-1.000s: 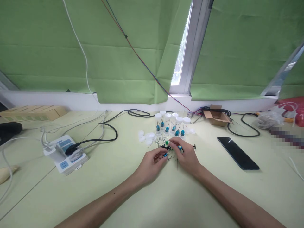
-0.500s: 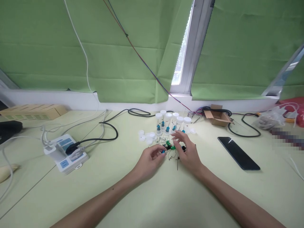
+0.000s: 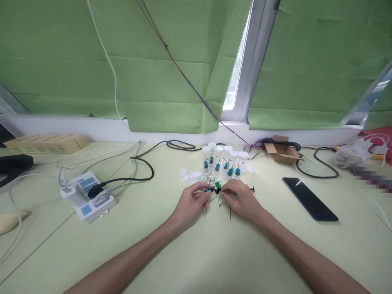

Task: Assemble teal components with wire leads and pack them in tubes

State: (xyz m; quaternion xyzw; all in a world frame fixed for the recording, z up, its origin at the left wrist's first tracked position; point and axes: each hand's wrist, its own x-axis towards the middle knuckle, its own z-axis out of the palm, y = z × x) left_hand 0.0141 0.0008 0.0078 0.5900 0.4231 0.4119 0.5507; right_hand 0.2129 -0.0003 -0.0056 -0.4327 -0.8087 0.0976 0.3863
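My left hand [image 3: 192,204] is closed, its thumb and fingertips pinching a small blue part [image 3: 208,190]. My right hand [image 3: 241,200] is closed too, its fingertips pressed down beside a cluster of small green parts [image 3: 218,185]; what it holds is hidden. Small black parts lie between the two hands. Beyond the right hand sticks out a black piece [image 3: 252,189]. Thin metal pins lie around the fingers. Just behind stand several clear vials [image 3: 217,161] with white caps, each with a teal part on a thin stem inside. Loose white caps [image 3: 196,176] lie to their left.
A black phone [image 3: 309,200] lies at the right. A white power strip [image 3: 88,198] with plugs and cables sits at the left. An open cardboard box [image 3: 283,153] and black cables stand by the window sill. A yellow carton [image 3: 45,143] lies at the back left.
My right hand has come down from above the parts, its spread fingers now pinched together beside the green cluster. My left hand keeps its pinch on the blue part. The camera has shifted slightly.
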